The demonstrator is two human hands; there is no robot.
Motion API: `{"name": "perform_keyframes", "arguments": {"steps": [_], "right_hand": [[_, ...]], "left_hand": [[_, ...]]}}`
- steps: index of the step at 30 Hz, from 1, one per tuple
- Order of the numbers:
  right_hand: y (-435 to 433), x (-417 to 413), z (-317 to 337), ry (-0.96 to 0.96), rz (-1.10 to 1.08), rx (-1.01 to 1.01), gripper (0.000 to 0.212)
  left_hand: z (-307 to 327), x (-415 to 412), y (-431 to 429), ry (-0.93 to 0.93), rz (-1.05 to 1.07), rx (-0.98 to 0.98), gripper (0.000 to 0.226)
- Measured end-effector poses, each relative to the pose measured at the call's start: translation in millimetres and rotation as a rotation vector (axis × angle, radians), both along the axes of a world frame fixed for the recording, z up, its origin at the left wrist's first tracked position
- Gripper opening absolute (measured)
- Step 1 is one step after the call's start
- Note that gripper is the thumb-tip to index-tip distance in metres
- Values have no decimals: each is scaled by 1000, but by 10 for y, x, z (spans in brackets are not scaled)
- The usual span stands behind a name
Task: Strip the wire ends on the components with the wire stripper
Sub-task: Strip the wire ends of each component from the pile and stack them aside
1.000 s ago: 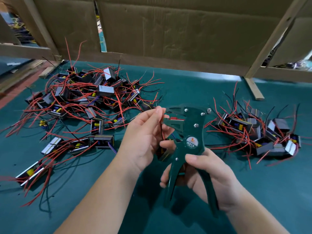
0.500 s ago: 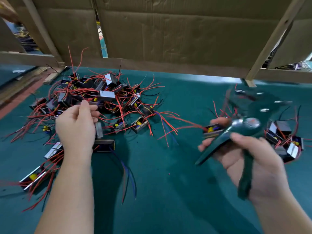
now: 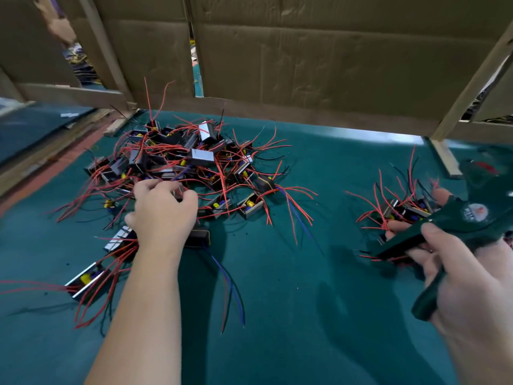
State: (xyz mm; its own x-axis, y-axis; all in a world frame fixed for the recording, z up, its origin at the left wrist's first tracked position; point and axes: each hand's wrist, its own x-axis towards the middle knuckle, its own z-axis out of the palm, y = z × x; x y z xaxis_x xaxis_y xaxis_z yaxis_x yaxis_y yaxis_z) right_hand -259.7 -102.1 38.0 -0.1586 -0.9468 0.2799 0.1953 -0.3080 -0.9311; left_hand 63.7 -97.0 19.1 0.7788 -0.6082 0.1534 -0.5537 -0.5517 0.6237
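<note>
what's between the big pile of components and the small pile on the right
Mostly bare green mat in the head view. Only loose red wire ends from the big pile stray into it; the small pile lies apart.

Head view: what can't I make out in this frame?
- Wire stripper head: motion-blurred, cut by the right edge.
- What the left hand fingers hold: hidden behind the hand itself.
- Right pile: partly covered by the right hand and stripper.
- Wire ends, stripped or not: too small.
</note>
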Motion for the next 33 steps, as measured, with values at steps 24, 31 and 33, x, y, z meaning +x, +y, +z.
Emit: {"name": "perform_keyframes", "arguments": {"steps": [24,31,33], "right_hand": [[318,223,43,-7,538,-111,37],[177,390,-81,-122,471,426,44],[92,354,-59,-109,412,452,38]], "left_hand": [[-162,-19,-98,-69,-58,5,43],[-80,-84,-72,-99,-17,-19,46],[-66,-113,-53,-124,4,31,46]]}}
